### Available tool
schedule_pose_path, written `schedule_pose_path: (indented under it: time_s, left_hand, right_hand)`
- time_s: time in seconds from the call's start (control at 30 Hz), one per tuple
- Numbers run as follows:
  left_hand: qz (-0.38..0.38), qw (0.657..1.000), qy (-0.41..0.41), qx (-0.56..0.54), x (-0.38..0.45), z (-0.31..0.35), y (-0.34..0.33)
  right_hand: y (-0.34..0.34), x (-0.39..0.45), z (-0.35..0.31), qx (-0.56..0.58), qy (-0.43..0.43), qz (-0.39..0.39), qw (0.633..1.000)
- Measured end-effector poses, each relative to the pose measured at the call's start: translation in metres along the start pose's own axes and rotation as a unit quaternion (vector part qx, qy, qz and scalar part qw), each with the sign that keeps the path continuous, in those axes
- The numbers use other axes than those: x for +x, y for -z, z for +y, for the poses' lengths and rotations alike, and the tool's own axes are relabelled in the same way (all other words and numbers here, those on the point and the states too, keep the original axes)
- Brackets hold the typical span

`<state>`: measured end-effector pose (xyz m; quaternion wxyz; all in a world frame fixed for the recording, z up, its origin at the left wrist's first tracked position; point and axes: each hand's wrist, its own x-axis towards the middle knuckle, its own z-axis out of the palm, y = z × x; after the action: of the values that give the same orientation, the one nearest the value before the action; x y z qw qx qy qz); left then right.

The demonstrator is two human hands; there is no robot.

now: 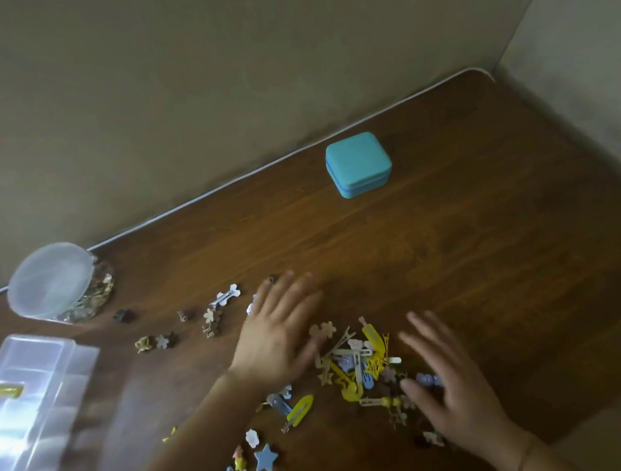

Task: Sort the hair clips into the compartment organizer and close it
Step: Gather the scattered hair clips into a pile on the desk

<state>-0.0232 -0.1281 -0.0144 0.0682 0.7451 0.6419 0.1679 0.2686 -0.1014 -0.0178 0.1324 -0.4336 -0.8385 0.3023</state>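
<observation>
A pile of hair clips (360,366), mostly yellow, cream and pale blue, lies on the brown wooden table (479,253). My left hand (278,337) lies flat with fingers spread, just left of the pile, its thumb touching the pile's edge. My right hand (452,386) is spread open on the pile's right side, thumb by a lilac clip (428,380). Smaller dark clips (210,320) are scattered to the left, and a blue star clip (266,458) lies near me. The clear compartment organizer (34,418) with a yellow latch sits at the far left, blurred.
A round clear container (56,282) with a frosted lid and gold bits inside stands at the back left. A shut teal box (358,164) sits near the wall. Walls border the table at the back and right.
</observation>
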Motion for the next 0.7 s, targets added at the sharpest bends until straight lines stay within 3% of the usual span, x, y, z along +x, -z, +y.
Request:
schedule_pose_path:
  time_s: [0.1, 0.17, 0.53, 0.7]
  left_hand:
    - [-0.063, 0.992, 0.112, 0.0, 0.014, -0.013, 0.0]
    - [-0.118, 0.984, 0.132, -0.007, 0.02, -0.017, -0.006]
    - [-0.158, 0.985, 0.002, -0.068, -0.027, 0.012, -0.01]
    - [-0.111, 0.993, 0.004, -0.046, -0.033, 0.002, 0.003]
  right_hand:
    - [-0.007, -0.026, 0.009, 0.023, -0.098, 0.055, 0.993]
    - [-0.019, -0.034, 0.005, 0.036, -0.125, 0.058, 0.99]
    - [-0.056, 0.021, -0.041, 0.076, -0.1, 0.068, 0.99]
    - [-0.049, 0.03, -0.042, 0.04, -0.069, 0.062, 0.995]
